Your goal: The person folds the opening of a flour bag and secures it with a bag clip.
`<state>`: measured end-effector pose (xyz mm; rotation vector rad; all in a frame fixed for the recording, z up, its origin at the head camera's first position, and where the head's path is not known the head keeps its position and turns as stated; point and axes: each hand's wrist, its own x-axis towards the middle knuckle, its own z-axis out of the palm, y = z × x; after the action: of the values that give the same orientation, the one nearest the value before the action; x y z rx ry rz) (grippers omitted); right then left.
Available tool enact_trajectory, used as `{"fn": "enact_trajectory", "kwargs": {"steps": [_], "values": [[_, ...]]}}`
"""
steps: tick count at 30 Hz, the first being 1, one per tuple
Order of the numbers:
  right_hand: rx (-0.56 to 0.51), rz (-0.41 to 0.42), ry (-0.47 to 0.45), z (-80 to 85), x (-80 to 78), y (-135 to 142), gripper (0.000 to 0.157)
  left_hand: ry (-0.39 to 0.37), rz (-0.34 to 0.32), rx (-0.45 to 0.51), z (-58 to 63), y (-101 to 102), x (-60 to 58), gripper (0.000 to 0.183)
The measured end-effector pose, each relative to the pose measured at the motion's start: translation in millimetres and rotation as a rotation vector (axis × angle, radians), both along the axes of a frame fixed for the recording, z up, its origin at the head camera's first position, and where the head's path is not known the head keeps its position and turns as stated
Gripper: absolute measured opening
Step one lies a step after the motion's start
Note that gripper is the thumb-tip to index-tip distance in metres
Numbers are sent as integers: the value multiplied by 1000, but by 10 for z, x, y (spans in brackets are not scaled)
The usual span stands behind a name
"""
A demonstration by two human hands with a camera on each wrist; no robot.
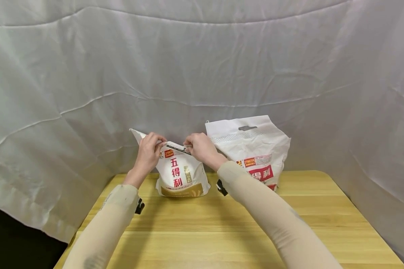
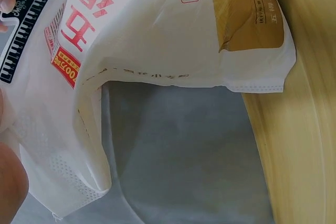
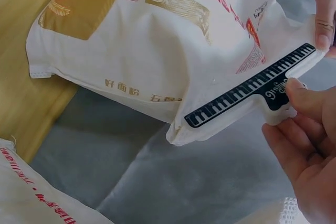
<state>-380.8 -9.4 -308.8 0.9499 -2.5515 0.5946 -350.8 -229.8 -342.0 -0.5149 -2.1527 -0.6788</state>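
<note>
A white flour bag with red lettering and a gold band stands upright on the table, its top folded over. Along the fold lies a black-and-white bag clip printed with piano keys. My right hand pinches the clip's tab between thumb and fingers, clearest in the right wrist view. My left hand pinches the folded bag top near the clip's other end. A loose corner of the bag sticks up behind the left hand. In the left wrist view, only parts of the left hand show at the edge.
A second white flour bag, with a cut-out handle at its top, stands to the right, partly behind my right forearm. The wooden table ends at a grey cloth backdrop that also hangs at both sides.
</note>
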Motion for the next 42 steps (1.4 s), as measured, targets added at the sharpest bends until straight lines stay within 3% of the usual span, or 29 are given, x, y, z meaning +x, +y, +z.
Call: {"fn": "enact_trajectory", "kwargs": {"steps": [11, 23, 32, 42], "values": [[-42, -22, -71, -49, 33, -6, 25, 2, 3, 8, -2, -6, 6, 6], [-117, -20, -107, -70, 120, 55, 33, 69, 28, -4, -16, -7, 14, 9], [-206, 24, -144, -123, 179, 124, 38, 141, 9, 10, -44, 13, 54, 18], [-300, 83, -108, -225, 250, 214, 43, 122, 83, -19, -159, 46, 138, 43]]}}
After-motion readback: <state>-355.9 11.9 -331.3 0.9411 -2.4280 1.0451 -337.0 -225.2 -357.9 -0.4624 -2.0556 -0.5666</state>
